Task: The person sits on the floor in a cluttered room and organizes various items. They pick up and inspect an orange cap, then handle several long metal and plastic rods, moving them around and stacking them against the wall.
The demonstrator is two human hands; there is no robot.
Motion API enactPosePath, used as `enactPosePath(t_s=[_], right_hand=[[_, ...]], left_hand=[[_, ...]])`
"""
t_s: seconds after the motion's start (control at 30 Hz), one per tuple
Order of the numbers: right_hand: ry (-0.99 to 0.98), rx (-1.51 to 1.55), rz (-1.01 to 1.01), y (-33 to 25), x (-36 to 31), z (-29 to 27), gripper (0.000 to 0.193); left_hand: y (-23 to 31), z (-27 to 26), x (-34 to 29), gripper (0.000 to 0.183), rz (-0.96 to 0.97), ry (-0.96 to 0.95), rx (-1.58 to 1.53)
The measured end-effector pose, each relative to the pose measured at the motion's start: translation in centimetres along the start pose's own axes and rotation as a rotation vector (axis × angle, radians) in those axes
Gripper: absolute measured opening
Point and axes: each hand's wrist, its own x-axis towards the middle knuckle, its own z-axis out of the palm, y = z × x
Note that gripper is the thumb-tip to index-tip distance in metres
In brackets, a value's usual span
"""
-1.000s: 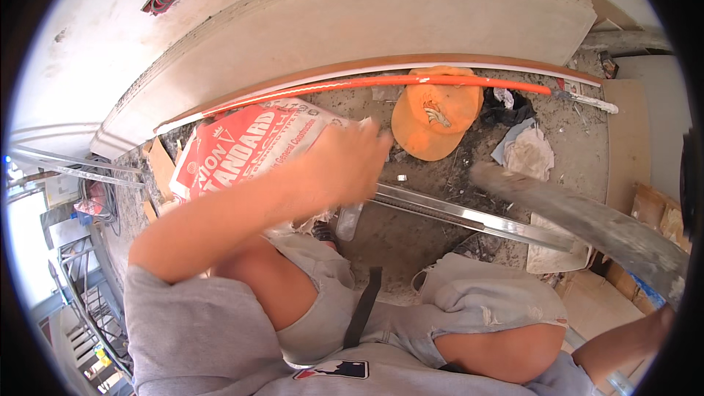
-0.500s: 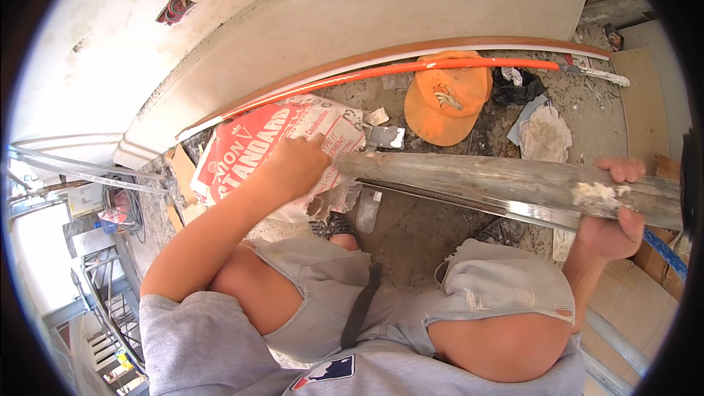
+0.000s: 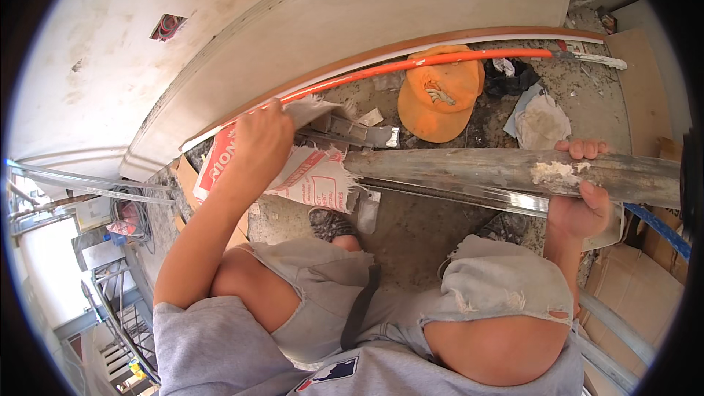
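My left hand is closed on the upper edge of a torn red-and-white woven sack, lifting and folding part of it back. A long grey, cement-stained pole lies across in front of me. Its left end meets the sack's frayed edge; I cannot tell whether it goes inside. Toward the right end, my right hand grips the pole, thumb on the near side and fingertips over the far side. Just below the pole runs a shiny metal channel.
Beyond the pole lie an orange cap, a black plastic bag and a whitish rag. An orange rod crosses over the cap, beside stacked boards against the wall. Cardboard lies at the right, cables at the left.
My left hand has moved left and away from me, folding the sack's edge back and uncovering metal pieces behind it. My right hand sits slightly farther left and higher, still round the pole.
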Motion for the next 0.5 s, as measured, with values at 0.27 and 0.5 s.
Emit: enactPosePath(t_s=[0.27,0.5], right_hand=[[0.106,0.099,0.063,3.3,-0.5,-0.4,0.052],[0.149,0.211,0.076,5.1,-0.6,-1.0,0.049]], left_hand=[[0.4,-2.3,-2.2,0.041,-0.029,-0.208,-0.113],[0.0,-4.1,-1.9,0.064,-0.118,-0.323,-0.399]])
